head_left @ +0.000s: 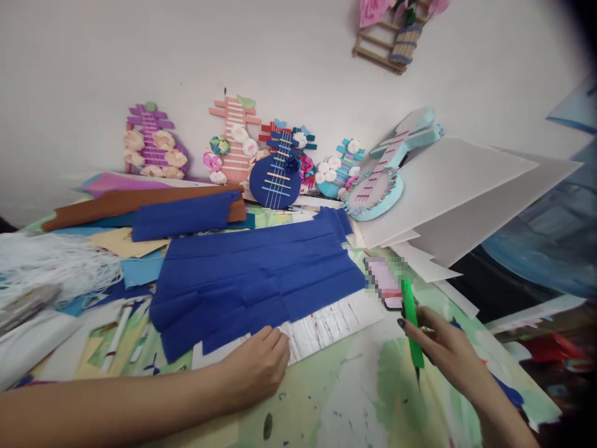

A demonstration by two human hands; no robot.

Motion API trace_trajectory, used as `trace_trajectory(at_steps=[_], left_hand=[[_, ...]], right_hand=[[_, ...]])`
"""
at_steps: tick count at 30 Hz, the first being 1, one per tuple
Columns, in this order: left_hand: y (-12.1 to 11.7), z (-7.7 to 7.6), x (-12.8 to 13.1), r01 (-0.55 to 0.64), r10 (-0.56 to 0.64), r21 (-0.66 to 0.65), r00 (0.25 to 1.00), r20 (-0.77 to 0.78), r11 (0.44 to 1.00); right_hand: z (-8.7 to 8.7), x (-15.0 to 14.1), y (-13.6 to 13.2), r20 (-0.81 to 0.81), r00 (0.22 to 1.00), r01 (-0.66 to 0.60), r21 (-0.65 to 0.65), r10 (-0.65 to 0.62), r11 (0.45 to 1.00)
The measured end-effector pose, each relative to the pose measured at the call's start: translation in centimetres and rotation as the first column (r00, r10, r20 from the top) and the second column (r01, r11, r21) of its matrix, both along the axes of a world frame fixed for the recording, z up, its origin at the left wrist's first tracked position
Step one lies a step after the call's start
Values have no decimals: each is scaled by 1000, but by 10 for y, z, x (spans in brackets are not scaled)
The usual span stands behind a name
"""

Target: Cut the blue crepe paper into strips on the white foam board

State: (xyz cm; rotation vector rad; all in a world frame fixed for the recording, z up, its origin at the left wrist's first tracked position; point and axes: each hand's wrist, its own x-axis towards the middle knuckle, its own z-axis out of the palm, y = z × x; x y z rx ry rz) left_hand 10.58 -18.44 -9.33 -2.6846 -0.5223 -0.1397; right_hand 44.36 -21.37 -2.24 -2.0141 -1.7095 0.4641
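My right hand (pixel 441 339) grips a bright green craft knife (pixel 413 330), held upright with its dark tip pointing down over the table. My left hand (pixel 263 367) is curled closed on the near edge of a white board (pixel 326 326) with a silvery, scored strip. Whatever its fingers may pinch is hidden beneath them. A large creased sheet of dark blue paper (pixel 252 267) covers the far part of that board. Just beyond the knife lies a phone (pixel 385 280), its screen blurred out.
Paper instruments, among them a blue one (pixel 275 177) and a pale turquoise one (pixel 380 183), lean along the wall. White sheets (pixel 448 193) stack at right. Folded brown paper (pixel 140 202) and white stringy shreds (pixel 51 267) lie left. A patterned green cloth (pixel 354 398) covers the table.
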Motion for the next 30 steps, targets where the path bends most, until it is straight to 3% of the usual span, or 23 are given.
trace_trajectory(at_steps=[5, 8, 11, 14, 16, 20, 25, 30], left_hand=[[1, 6, 7, 46, -45, -65, 999, 9, 997], [2, 11, -2, 34, -25, -132, 997, 70, 991], [5, 12, -20, -63, 86, -223, 992, 95, 973], [6, 10, -38, -238, 249, -358, 968, -15, 903], [4, 9, -46, -289, 276, -425, 957, -91, 858], [-2, 11, -52, -229, 204, -465, 973, -104, 855], [0, 15, -54, -194, 169, -448, 981, -95, 873], [11, 34, -79, -191, 253, -354, 958, 136, 916]], right_hand=[[15, -44, 19, -350, 936, 22, 128, 24, 992], [9, -59, 29, -394, 917, -9, 128, 59, 992], [-5, -61, 31, -313, 944, -85, 66, 101, 994], [-18, -57, 28, -242, 960, -146, -6, 140, 989], [-24, -56, 26, -174, 970, -178, -24, 171, 984], [-30, -61, 29, 54, 967, -250, -6, 250, 968], [-44, -74, 49, 177, 881, -445, -10, 439, 896], [-59, -86, 67, 246, 817, -525, -61, 522, 849]])
